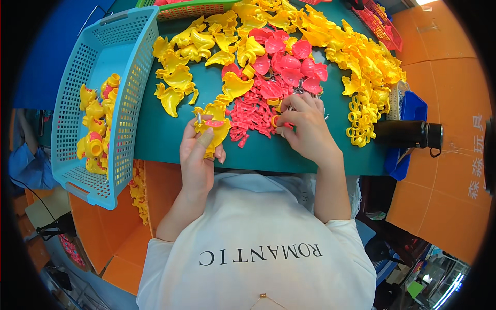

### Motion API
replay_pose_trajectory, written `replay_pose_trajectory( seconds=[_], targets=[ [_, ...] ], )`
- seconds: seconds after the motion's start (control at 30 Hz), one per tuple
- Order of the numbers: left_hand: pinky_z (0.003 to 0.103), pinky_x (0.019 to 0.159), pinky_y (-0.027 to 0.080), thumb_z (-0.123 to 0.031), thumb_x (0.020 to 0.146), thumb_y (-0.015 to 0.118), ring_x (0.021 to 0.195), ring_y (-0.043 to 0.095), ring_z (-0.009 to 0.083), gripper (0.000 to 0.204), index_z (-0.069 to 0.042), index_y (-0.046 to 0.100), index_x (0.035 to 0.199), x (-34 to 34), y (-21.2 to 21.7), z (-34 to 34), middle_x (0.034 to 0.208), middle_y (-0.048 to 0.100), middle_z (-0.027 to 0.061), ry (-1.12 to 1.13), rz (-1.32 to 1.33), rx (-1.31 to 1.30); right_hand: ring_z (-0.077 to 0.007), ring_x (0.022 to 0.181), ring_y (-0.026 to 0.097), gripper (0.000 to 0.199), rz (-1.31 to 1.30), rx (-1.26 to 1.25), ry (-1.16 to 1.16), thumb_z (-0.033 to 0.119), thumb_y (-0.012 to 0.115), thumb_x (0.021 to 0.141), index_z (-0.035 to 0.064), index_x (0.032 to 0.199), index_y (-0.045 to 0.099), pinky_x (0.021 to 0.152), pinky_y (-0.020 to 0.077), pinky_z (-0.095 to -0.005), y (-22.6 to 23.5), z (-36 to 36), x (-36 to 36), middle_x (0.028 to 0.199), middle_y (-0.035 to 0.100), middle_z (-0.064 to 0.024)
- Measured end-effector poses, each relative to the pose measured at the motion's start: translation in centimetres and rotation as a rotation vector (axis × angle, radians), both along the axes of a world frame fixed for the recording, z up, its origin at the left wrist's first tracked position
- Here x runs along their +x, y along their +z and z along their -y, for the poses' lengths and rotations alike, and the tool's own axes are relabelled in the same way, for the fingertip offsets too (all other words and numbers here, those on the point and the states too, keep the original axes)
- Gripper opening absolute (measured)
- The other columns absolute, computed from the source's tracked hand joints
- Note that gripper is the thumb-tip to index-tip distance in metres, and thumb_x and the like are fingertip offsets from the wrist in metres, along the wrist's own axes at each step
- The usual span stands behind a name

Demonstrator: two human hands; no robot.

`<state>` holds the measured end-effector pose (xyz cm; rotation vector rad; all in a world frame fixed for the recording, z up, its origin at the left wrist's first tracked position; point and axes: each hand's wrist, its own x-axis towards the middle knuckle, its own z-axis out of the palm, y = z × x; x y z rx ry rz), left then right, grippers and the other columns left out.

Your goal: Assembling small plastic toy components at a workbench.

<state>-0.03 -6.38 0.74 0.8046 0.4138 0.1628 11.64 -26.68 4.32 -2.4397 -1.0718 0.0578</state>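
Observation:
My left hand (199, 155) grips a yellow plastic shell half (221, 135) with its hollow side up, the thumb pressing across it. Inside lies a small pink piece (214, 123), and a thin silvery part (199, 118) stands by the fingertips. My right hand (306, 124) reaches over the pile of small pink plastic parts (252, 112), fingers curled and thumb closed toward the index finger. A bit of red plastic shows at those fingertips; its shape is mostly hidden. Behind the small parts lie pink rounded shells (289, 67), with some metal pieces partly covered beside my right hand.
Yellow shell halves (356, 57) heap along the far side of the green table (165, 142). Yellow rings (360, 121) lie at right, near a black bottle (405, 134) and blue tray (413, 106). A blue basket (137, 77) at left holds assembled yellow toys (95, 121). Cardboard boxes (439, 155) flank the table.

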Motion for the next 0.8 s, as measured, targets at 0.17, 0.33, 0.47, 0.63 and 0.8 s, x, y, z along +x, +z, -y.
replay_pose_trajectory(
  seconds=[0.17,0.33,0.47,0.63,0.8],
  targets=[
    [0.025,0.049,0.042,-0.015,0.093,0.056,0.056,0.05,0.0099,0.029,-0.005,0.047,0.119,0.0,-1.1,0.5,0.095,0.059,0.0077,-0.021,0.015,0.041,-0.025,0.093,0.053,0.014,-0.006,0.185,-0.062,0.011,0.075,0.071,0.008,0.082,0.066,0.084,0.0367,-0.0389,-0.1,-2.0,0.9,0.093,0.058,-0.0041],
    [0.024,0.05,0.043,-0.011,0.092,0.057,0.056,0.052,0.011,0.028,-0.004,0.046,0.117,0.0,-2.2,0.9,0.095,0.059,0.0082,0.015,0.076,0.115,-0.0253,0.093,0.054,0.013,0.123,0.211,-0.107,0.012,0.074,0.072,0.0081,0.083,0.067,0.083,0.0375,-0.0387,-1.2,-6.4,4.1,0.092,0.058,-0.0051],
    [0.024,0.05,0.044,-0.009,0.092,0.057,0.056,0.052,0.0105,0.028,-0.004,0.045,0.117,-0.3,-2.6,0.8,0.095,0.058,0.008,0.02,0.105,0.12,-0.0243,0.095,0.052,0.012,0.221,-0.006,0.039,0.011,0.072,0.073,0.0092,0.085,0.069,0.086,0.0359,-0.0374,-0.9,-8.2,5.3,0.094,0.057,-0.0052],
    [0.025,0.051,0.045,-0.006,0.092,0.055,0.057,0.052,0.0101,0.028,-0.004,0.044,0.118,-0.6,-3.0,0.7,0.098,0.058,0.0083,0.031,0.141,0.094,-0.0222,0.099,0.05,0.013,0.001,-0.059,-0.018,0.013,0.073,0.072,0.0125,0.085,0.071,0.088,0.0338,-0.0386,0.5,-7.8,6.5,0.097,0.056,-0.0033],
    [0.025,0.051,0.045,-0.006,0.092,0.056,0.057,0.052,0.0104,0.03,-0.004,0.043,0.118,-0.2,-3.2,0.5,0.099,0.057,0.0086,-0.015,0.155,0.079,-0.0229,0.1,0.05,0.015,0.221,-0.018,0.099,0.014,0.074,0.072,0.0117,0.086,0.071,0.09,0.0332,-0.0388,-1.3,-9.0,6.9,0.098,0.056,-0.0039]
  ],
)
